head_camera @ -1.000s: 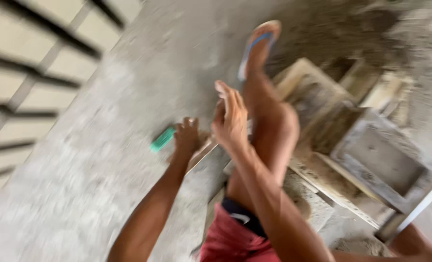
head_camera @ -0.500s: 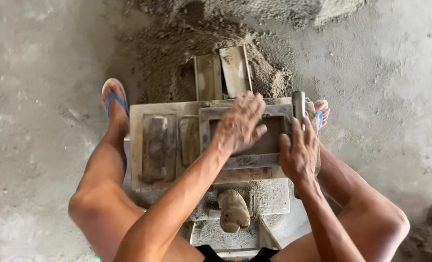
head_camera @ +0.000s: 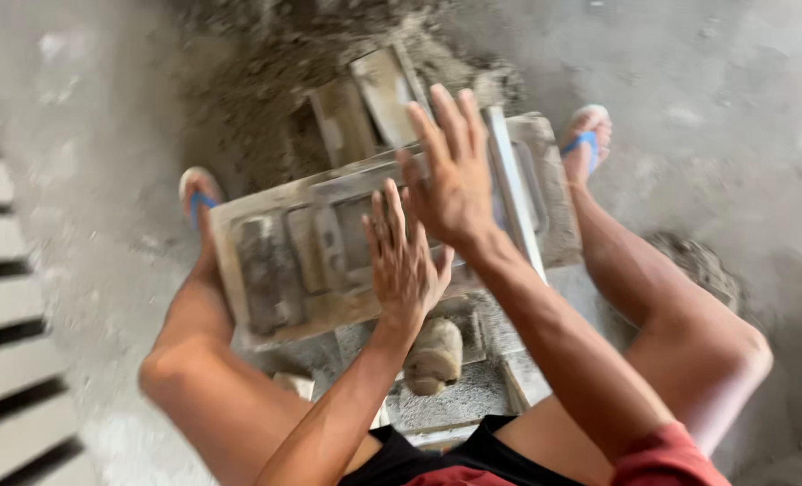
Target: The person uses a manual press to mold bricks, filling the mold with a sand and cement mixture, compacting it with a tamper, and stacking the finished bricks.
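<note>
I sit over a grey, cement-crusted mould box [head_camera: 275, 261] with several recesses, set between my knees. My left hand [head_camera: 405, 261] hovers over the box's middle, palm down and fingers spread, holding nothing. My right hand [head_camera: 450, 171] is just beyond it over the box's right half, also flat with fingers apart. Beside the right hand, a pale metal bar [head_camera: 513, 193] runs along the box. The picture is motion-blurred, so I cannot tell whether either palm touches the box.
A heap of dark damp sand mix [head_camera: 257, 108] lies behind the box with two flat metal plates [head_camera: 378, 90] in it. My feet in blue sandals [head_camera: 198, 193] [head_camera: 585, 135] flank the box. Rows of grey blocks [head_camera: 5, 297] lie on the left. A rounded lump [head_camera: 434, 355] sits below.
The view swung from the floor at my left onto the box. Both hands were pressed on the box's right part half a second ago; now they are closer together with fingers spread.
</note>
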